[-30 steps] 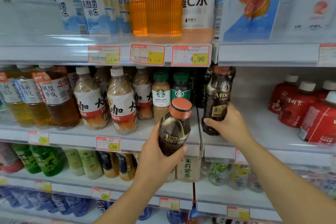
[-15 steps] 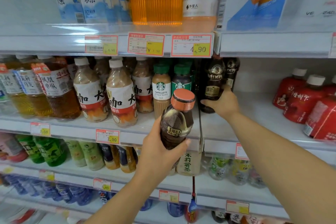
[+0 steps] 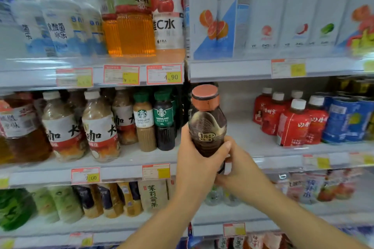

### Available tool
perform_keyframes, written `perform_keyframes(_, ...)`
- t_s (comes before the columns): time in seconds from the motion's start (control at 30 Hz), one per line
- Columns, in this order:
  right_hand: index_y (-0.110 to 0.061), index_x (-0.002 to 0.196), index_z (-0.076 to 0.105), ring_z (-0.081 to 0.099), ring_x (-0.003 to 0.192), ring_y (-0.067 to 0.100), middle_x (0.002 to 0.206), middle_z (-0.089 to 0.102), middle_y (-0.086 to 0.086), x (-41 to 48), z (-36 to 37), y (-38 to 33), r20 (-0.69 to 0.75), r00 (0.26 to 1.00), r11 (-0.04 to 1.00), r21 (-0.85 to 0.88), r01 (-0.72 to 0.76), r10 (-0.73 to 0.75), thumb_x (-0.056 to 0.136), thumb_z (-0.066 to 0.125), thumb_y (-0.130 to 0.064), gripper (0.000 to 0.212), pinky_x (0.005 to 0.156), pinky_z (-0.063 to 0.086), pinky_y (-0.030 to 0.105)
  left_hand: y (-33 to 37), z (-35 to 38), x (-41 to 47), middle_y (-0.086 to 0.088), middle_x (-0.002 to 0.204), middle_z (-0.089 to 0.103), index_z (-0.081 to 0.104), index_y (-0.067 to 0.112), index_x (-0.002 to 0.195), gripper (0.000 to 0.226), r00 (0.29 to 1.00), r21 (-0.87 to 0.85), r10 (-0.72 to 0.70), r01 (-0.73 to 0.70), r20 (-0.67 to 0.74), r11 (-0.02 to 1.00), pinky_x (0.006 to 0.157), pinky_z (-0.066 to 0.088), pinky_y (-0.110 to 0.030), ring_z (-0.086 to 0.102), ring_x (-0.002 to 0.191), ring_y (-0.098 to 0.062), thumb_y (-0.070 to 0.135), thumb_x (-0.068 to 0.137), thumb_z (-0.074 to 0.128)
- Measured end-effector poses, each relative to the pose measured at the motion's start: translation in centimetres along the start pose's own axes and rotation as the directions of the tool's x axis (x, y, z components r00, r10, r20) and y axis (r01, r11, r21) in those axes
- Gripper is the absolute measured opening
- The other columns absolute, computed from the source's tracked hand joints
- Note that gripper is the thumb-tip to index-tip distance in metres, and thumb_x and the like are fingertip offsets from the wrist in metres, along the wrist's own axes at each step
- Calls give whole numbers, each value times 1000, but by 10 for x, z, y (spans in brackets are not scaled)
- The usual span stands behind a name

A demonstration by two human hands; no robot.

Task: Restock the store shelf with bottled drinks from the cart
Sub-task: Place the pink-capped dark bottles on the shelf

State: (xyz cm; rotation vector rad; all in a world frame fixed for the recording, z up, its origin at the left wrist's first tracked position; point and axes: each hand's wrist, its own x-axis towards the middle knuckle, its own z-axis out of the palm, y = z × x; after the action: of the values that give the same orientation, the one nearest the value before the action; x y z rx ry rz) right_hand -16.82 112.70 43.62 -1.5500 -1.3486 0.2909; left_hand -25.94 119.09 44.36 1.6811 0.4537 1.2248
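We're facing a white metal store shelf unit (image 3: 253,143), several tiers, with a vertical seam splitting it into left and right bays. The dark brown plastic coffee bottle with the salmon-orange cap (image 3: 207,127) is off the shelf, held roughly upright in the air in front of the middle tier, right at the seam. The left hand (image 3: 194,165) is wrapped round its lower body, thumb across the front. The right hand (image 3: 240,167) closes on the base from below-right, its fingers mostly hidden behind the left hand. Behind the bottle the right-bay middle tier shows a bare white stretch. Further right stand red-wrapped bottles with white caps (image 3: 291,127), then blue cans (image 3: 348,121). In the left bay of the same tier are two green-capped Starbucks bottles (image 3: 144,123), then beige milk-tea bottles with white caps (image 3: 101,127). The top tier holds amber ribbed bottles (image 3: 133,34) and tall white bottles printed with fruit (image 3: 214,16). The tier below holds green bottles (image 3: 14,208) and a beige jasmine-tea bottle (image 3: 153,196). Red-and-yellow price tags (image 3: 165,74) are clipped along each shelf edge, and one reads 4.90. The frame edges are motion-blurred, so the far labels are unreadable.
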Motion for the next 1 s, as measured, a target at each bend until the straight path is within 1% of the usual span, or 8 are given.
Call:
perform_keyframes(0.17, -40, 101, 55, 61, 87, -11, 90, 68, -23, 5, -21, 8, -84, 996, 1000, 14, -16, 17, 71, 72, -3, 50, 66, 45, 5, -2, 7, 16, 38, 95, 59, 45, 43, 103, 49, 972, 99, -25, 2, 232, 995, 75, 38, 0, 53, 96, 18, 18, 75, 76)
perform_keyframes(0.27, -29, 102, 55, 61, 84, -4, 91, 64, -20, 19, -36, 25, -96, 995, 991, -133, -30, 17, 71, 75, -11, 41, 64, 42, 3, -18, -7, 30, 26, 123, 49, 39, 40, 128, 60, 922, 350, -104, -37, 373, 936, 92, 33, -9, 45, 115, 8, 31, 79, 72)
perform_keyframes(0.37, -26, 107, 52, 56, 90, 8, 97, 62, -8, 37, -47, 44, -151, 988, 970, -232, -66, 31, 71, 77, -14, 45, 67, 38, 11, -43, -27, 39, 12, 136, 41, 33, 32, 140, 61, 906, 634, -184, -112, 382, 765, 106, 32, -27, 41, 124, -7, 34, 86, 63)
perform_keyframes(0.47, -21, 113, 50, 56, 99, 15, 100, 60, -5, 59, -52, 54, -161, 984, 973, -204, -111, 79, 73, 77, -13, 48, 82, 39, 21, -65, -40, 42, 9, 142, 40, 35, 33, 139, 53, 883, 817, -244, -224, 401, 532, 116, 18, -43, 38, 130, -13, 34, 90, 55)
perform_keyframes(0.57, -13, 122, 49, 55, 109, 21, 111, 61, 3, 78, -53, 66, -127, 986, 951, -276, -138, 107, 73, 77, -13, 56, 88, 41, 27, -76, -45, 43, 9, 142, 40, 30, 35, 141, 51, 869, 859, -260, -290, 421, 422, 118, 6, -43, 34, 133, -12, 36, 93, 48)
perform_keyframes(0.73, -15, 119, 50, 56, 103, 19, 108, 61, 1, 95, -47, 80, -112, 985, 932, -325, -162, 132, 71, 78, -22, 56, 85, 43, 32, -82, -49, 44, 10, 140, 42, 28, 37, 141, 49, 874, 855, -191, -354, 447, 380, 117, 12, -39, 37, 130, -12, 31, 95, 42)
perform_keyframes(0.93, -11, 105, 39, 57, 97, 26, 105, 59, 6, 108, -32, 87, -360, 896, 883, -289, -371, 259, 58, 84, -44, 73, 73, 45, 34, -85, -51, 43, 11, 139, 42, 24, 38, 143, 51, 874, 858, -170, -382, 456, 343, 117, 9, -37, 37, 129, -14, 31, 96, 42)
perform_keyframes(1.0, -12, 106, 41, 56, 102, 28, 110, 59, 9, 110, -27, 91, -357, 904, 880, -318, -353, 234, 55, 84, -47, 76, 80, 47, 39, -86, -53, 43, 12, 140, 42, 23, 38, 143, 51, 869, 853, -169, -389, 465, 348, 117, 9, -36, 37, 130, -13, 31, 96, 42)
